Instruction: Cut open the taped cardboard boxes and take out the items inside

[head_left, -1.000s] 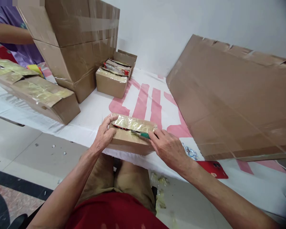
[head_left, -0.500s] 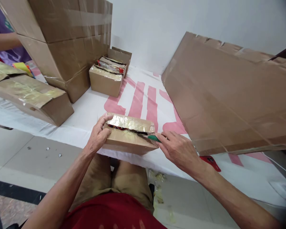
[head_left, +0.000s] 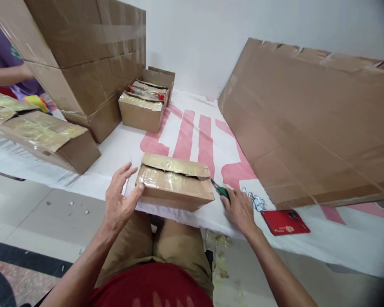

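A small cardboard box (head_left: pixel 176 192) with glossy tape on its top sits at the front edge of the cloth-covered table. A dark gap runs along its top seam between the flaps. My left hand (head_left: pixel 121 194) is open at the box's left end, fingers spread, the thumb by its near left corner. In my right hand (head_left: pixel 240 209) is a green-handled utility knife (head_left: pixel 223 192). Its blade points toward the box's right end. Whether the blade touches the cardboard I cannot tell.
Large stacked cartons (head_left: pixel 83 64) stand at the left, a taped box (head_left: pixel 51 136) before them. Behind is an opened box (head_left: pixel 142 111) with packets inside. A big cardboard sheet (head_left: pixel 307 128) leans at right, near a red phone (head_left: pixel 285 222). Another person's arm (head_left: pixel 9 76) shows far left.
My right hand has drawn the knife back from the box's seam and lowered to the right. My left hand has let go and spread its fingers. The far flap lies flatter.
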{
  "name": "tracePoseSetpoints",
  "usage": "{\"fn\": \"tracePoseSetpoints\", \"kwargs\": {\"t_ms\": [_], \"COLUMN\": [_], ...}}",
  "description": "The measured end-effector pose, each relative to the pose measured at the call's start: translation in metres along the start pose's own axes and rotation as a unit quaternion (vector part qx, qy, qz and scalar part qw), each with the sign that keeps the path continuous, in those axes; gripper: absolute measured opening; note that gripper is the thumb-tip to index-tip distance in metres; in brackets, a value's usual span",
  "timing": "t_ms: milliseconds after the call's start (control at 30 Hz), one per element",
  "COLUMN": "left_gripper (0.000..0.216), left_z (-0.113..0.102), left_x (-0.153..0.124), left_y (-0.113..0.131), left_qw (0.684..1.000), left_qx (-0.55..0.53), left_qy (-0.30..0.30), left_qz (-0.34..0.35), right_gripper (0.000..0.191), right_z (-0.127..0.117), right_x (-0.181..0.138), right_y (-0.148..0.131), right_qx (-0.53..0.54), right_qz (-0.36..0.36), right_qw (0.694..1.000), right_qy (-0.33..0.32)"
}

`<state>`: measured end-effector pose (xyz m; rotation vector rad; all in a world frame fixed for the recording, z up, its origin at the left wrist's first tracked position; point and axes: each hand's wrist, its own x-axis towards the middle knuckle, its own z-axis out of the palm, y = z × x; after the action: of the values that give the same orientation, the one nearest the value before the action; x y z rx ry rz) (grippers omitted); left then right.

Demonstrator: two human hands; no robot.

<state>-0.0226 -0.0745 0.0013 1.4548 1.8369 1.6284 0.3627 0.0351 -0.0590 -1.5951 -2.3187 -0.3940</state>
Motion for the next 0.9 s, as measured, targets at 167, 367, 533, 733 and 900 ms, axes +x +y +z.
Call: {"fn": "tracePoseSetpoints", "kwargs": {"t_ms": [167, 367, 533, 733, 900], "left_gripper": [0.045, 0.05, 0.046, 0.043, 0.045], "left_z": [0.0, 0.008, 0.014, 0.022, 0.021], "left_x": [-0.01, -0.013, -0.016, -0.014, -0.003], "left_y": [0.004, 0.006, 0.007, 0.001, 0.003], "left_qw": [0.997, 0.996, 0.998, 0.995, 0.967], "left_qx": [0.034, 0.024, -0.003, -0.066, -0.188], "left_qy": [-0.003, -0.001, 0.006, 0.021, -0.028], "left_qz": [-0.064, -0.085, -0.055, -0.069, -0.169], "right_gripper": [0.032, 0.048, 0.026, 0.024, 0.025], "right_z": [-0.036, -0.089, -0.087, -0.081, -0.059], "right_x": [0.028, 0.081, 0.101, 0.122, 0.147], "right_y": [-0.01, -0.061, -0.081, -0.082, -0.083], "right_qx": [0.18, 0.346, 0.295, 0.357, 0.477], "right_qz": [-0.016, -0.11, -0.146, -0.039, 0.064], "right_qw": [0.983, 0.929, 0.944, 0.932, 0.875], "right_qy": [0.019, -0.074, -0.032, 0.055, 0.054]}}
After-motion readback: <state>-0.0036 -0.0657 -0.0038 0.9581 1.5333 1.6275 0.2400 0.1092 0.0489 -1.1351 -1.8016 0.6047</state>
